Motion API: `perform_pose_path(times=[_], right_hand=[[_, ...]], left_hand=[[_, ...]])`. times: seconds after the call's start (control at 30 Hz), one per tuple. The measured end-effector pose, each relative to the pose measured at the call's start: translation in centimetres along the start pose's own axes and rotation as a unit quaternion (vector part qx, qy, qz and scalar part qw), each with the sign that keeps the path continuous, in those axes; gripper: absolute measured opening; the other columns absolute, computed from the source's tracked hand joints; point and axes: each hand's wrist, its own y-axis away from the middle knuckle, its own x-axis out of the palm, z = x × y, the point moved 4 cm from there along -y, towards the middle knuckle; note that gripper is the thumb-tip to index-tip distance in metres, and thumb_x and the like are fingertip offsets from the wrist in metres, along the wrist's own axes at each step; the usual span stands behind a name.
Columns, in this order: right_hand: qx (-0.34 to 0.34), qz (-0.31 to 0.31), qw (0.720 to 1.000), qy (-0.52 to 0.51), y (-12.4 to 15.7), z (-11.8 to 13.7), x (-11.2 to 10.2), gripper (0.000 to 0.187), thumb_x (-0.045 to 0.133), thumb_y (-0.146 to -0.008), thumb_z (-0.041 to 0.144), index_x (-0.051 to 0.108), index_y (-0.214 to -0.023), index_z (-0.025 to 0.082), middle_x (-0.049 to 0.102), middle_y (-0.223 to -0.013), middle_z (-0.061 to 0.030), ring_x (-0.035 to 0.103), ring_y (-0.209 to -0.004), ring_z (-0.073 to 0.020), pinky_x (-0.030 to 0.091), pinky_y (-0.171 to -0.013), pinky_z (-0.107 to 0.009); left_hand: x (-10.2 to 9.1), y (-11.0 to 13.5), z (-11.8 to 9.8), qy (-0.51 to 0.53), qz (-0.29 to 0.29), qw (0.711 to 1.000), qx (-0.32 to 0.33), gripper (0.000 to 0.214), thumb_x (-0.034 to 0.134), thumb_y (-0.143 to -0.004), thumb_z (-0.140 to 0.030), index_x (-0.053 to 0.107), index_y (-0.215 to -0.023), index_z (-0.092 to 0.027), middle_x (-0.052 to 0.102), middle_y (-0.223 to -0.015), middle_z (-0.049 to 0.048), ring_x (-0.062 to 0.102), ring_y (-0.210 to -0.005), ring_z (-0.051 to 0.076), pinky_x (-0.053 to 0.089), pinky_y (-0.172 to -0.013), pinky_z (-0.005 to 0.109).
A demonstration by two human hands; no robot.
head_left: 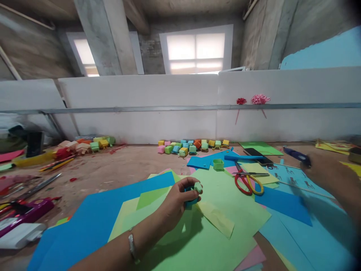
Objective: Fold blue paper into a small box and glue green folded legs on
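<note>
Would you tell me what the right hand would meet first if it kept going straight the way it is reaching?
Probably the dark blue tool just beyond the blurred right hand, which may already touch it; depth is unclear.

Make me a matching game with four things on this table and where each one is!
Things:
1 scissors
2 phone
3 small green cube
4 pink flower

Places:
A up on the wall rail
B in the left hand
C on the green sheet at the back
D on the papers between the two hands

Pairs: 1-D, 2-C, 3-B, 4-A
</note>
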Motion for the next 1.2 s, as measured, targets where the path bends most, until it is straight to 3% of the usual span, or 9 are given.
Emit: perform_pose_path(times=[0.03,0.1,0.17,0.23,0.3,0.37,0.6,0.83,1.2], right_hand=[[-0.010,0.018,1.000,-0.013,0.5,1.6,-0.1,0.031,0.072,-0.078,0.044,0.071,-0.073,0.014,0.069,-0.071,-0.0159,0.056,-0.054,-0.0163,0.029,-0.050,-0.034],[0.009,0.079,0.989,-0.126,2.0,5.3,0.0,0.042,0.063,-0.082,0.054,0.072,-0.089,0.014,0.070,-0.082,-0.0146,0.062,-0.069,-0.0204,0.036,-0.055,-0.034],[0.011,0.159,0.957,-0.242,4.2,9.4,0.2,0.047,0.064,-0.075,0.064,0.071,-0.089,0.019,0.068,-0.072,-0.0069,0.061,-0.065,-0.0218,0.042,-0.056,-0.033],[-0.041,0.243,0.902,-0.354,6.6,13.4,0.3,0.040,0.066,-0.075,0.061,0.068,-0.089,0.024,0.067,-0.076,-0.0029,0.060,-0.065,-0.0212,0.045,-0.057,-0.032],[-0.111,0.295,0.859,-0.403,8.7,16.3,0.2,0.031,0.067,-0.078,0.055,0.064,-0.081,0.024,0.067,-0.083,-0.0031,0.061,-0.075,-0.0212,0.047,-0.065,-0.032],[-0.145,0.309,0.846,-0.410,9.9,17.7,0.1,0.032,0.067,-0.078,0.053,0.060,-0.071,0.023,0.064,-0.077,-0.0018,0.059,-0.071,-0.0192,0.045,-0.062,-0.030],[-0.165,0.292,0.870,-0.360,10.7,18.4,-0.2,0.035,0.054,-0.087,0.042,0.048,-0.060,0.021,0.051,-0.059,0.0012,0.046,-0.052,-0.0135,0.034,-0.048,-0.025],[-0.166,0.277,0.872,-0.368,11.1,18.1,0.1,0.029,0.048,-0.088,0.031,0.042,-0.061,0.022,0.047,-0.060,0.0017,0.043,-0.055,-0.0135,0.033,-0.051,-0.026],[-0.170,0.266,0.876,-0.365,10.8,18.4,-0.1,0.034,0.047,-0.089,0.034,0.038,-0.058,0.022,0.046,-0.058,0.0015,0.043,-0.053,-0.0130,0.033,-0.049,-0.025]], left_hand=[[0.0,0.0,-0.1,-0.021,-0.004,1.000,0.011,0.025,0.075,-0.053,-0.015,0.065,-0.076,-0.017,0.065,-0.080,0.0026,0.057,-0.076,0.014,0.046,-0.073,0.027],[0.0,0.1,-0.1,-0.067,-0.009,0.997,0.029,0.022,0.071,-0.054,-0.012,0.066,-0.075,-0.017,0.065,-0.083,0.0024,0.055,-0.076,0.014,0.045,-0.071,0.026],[-0.1,0.0,0.0,-0.102,-0.005,0.994,0.036,0.022,0.069,-0.056,-0.013,0.066,-0.077,-0.017,0.065,-0.084,0.0025,0.054,-0.076,0.014,0.043,-0.069,0.024],[-0.2,-0.1,0.2,-0.116,0.000,0.993,0.034,0.023,0.071,-0.058,-0.015,0.067,-0.080,-0.017,0.065,-0.084,0.0025,0.053,-0.074,0.013,0.042,-0.067,0.024],[-0.4,-0.2,0.5,-0.121,-0.003,0.992,0.025,0.027,0.075,-0.058,-0.019,0.069,-0.085,-0.017,0.064,-0.081,0.0025,0.053,-0.073,0.013,0.042,-0.066,0.024],[-0.7,-0.2,0.7,-0.129,-0.012,0.991,0.013,0.032,0.078,-0.058,-0.022,0.072,-0.089,-0.016,0.064,-0.078,0.0024,0.054,-0.072,0.013,0.042,-0.066,0.024],[-0.4,0.2,1.0,-0.104,0.008,0.994,-0.020,0.039,0.086,-0.056,-0.031,0.077,-0.092,-0.016,0.066,-0.078,0.0045,0.057,-0.072,0.014,0.045,-0.068,0.025],[-0.2,0.3,1.0,-0.096,0.018,0.995,-0.029,0.042,0.089,-0.052,-0.033,0.078,-0.089,-0.016,0.066,-0.079,0.0056,0.058,-0.072,0.015,0.046,-0.068,0.026],[0.0,0.4,1.2,-0.097,0.026,0.994,-0.038,0.040,0.089,-0.052,-0.030,0.078,-0.088,-0.016,0.066,-0.077,0.0043,0.059,-0.069,0.013,0.044,-0.064,0.024]])
